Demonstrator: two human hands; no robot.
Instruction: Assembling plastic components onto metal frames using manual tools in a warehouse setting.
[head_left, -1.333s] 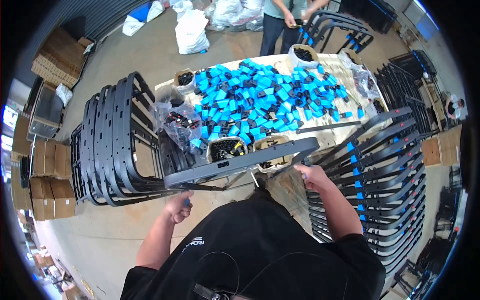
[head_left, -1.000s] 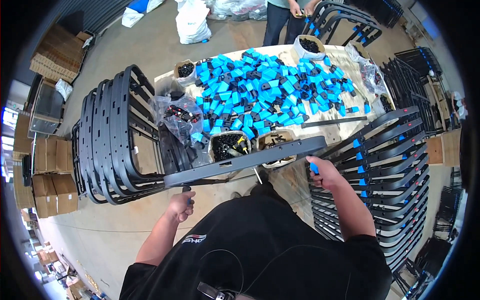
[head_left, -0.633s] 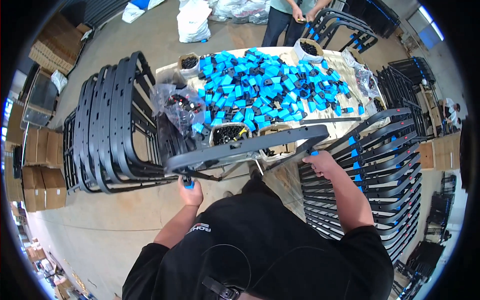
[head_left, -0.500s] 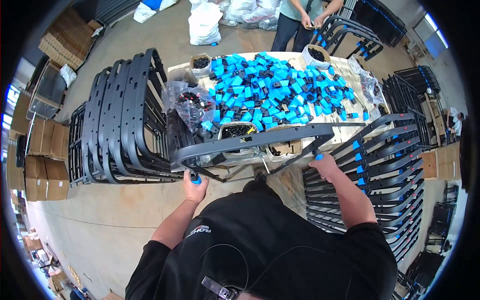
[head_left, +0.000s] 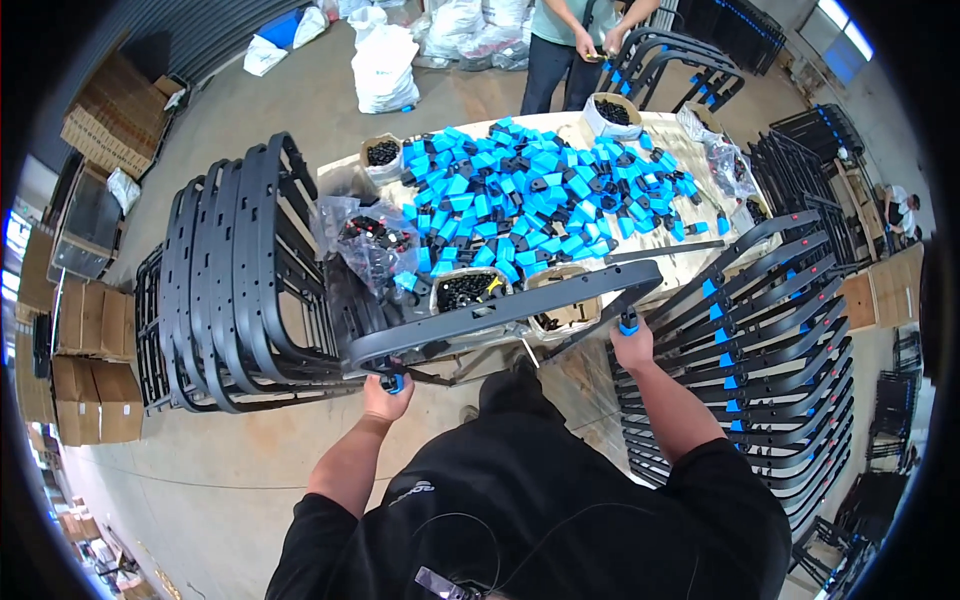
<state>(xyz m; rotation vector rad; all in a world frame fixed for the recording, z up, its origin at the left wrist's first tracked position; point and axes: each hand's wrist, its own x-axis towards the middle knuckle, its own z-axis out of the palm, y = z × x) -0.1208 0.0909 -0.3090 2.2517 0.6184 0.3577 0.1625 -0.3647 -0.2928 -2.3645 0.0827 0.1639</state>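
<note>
A long black tubular metal frame [head_left: 500,312] with rounded corners lies before me, across the near edge of the table. My left hand [head_left: 388,398] is closed at its left end, where a small blue and black plastic piece [head_left: 393,383] shows above the fingers. At the right end, my right hand [head_left: 632,345] wraps round the frame's end just below another blue plastic piece [head_left: 628,325]. Behind the frame, a big heap of blue and black plastic pieces [head_left: 540,190] covers much of the table [head_left: 690,262].
Similar black frames [head_left: 225,270] stand stacked at left; more with blue pieces [head_left: 740,350] are racked at right. Tubs of small black parts [head_left: 468,292] and a clear plastic bag [head_left: 365,240] sit on the table. Across it stands another person [head_left: 565,50], hands on a small item.
My view has shifted, so the table sits lower and more to the left. The frame remains between both hands, and my right hand now grips more upright at its end.
</note>
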